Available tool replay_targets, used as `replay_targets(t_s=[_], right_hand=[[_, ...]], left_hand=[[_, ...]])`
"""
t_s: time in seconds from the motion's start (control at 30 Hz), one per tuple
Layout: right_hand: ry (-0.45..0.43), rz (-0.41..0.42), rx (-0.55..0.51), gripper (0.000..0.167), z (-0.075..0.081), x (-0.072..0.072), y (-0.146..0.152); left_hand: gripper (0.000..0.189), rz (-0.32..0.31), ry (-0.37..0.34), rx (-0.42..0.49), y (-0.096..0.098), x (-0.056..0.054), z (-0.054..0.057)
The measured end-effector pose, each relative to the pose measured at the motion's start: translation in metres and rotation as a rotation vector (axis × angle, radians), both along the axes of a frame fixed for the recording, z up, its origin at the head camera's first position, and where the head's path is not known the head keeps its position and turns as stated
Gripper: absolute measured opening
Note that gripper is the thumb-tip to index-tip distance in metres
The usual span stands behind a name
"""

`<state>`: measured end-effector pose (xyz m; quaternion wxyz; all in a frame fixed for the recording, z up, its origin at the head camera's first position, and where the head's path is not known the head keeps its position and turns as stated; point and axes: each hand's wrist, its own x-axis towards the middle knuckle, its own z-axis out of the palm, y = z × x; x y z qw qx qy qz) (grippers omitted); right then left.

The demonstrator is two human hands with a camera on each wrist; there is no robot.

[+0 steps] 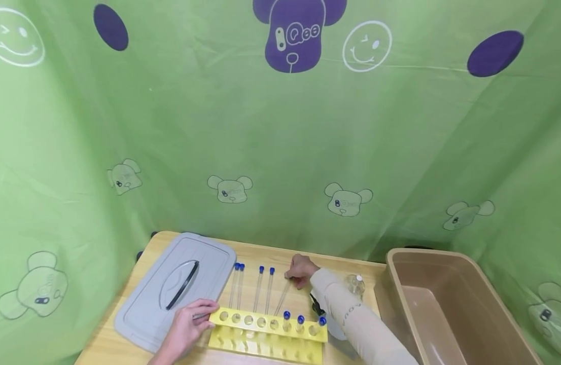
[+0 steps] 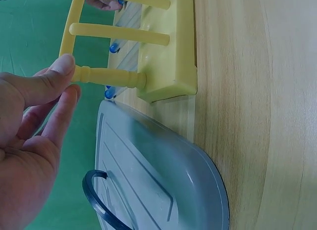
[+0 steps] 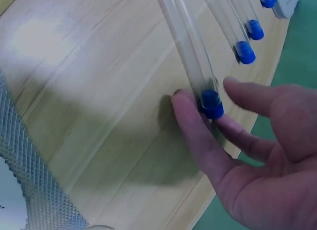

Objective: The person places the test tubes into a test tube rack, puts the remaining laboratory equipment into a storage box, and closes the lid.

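Note:
A yellow test tube rack point(image 1: 262, 329) stands at the table's front, and my left hand point(image 1: 186, 324) pinches its left end between thumb and fingers. Three blue-capped test tubes are upright in its right-hand holes, including the end tube point(image 1: 322, 321). Behind the rack lie several more capped tubes, such as this tube point(image 1: 268, 290). My right hand point(image 3: 252, 156) is at the capped end of the rightmost lying test tube point(image 3: 185, 42). One finger touches the blue cap point(image 3: 212, 105); in the right wrist view the thumb is slightly apart from the tube.
A grey lid point(image 1: 154, 299) with a black handle lies left of the rack. A brown plastic bin point(image 1: 413, 314) stands on the right. A clear bottle point(image 1: 355, 286) sits behind my right forearm. Green printed curtain point(image 1: 280, 126) surrounds the wooden table point(image 1: 171, 241).

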<state>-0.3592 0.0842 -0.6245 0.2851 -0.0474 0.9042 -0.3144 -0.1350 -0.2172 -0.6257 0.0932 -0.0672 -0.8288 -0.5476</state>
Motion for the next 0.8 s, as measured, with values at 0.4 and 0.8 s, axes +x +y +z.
replay_targets(t_s=[0.4,0.8], right_hand=[[0.035,-0.141,-0.125,0.012,0.002,0.008,0.011],[0.030,-0.265,-0.520,0.019,0.055,0.012,0.017]], left_hand=[[0.042,-0.014,-0.033,0.013,0.003,0.003,0.001],[0.042,-0.004,-0.040,0.020,0.001,0.004,0.003]])
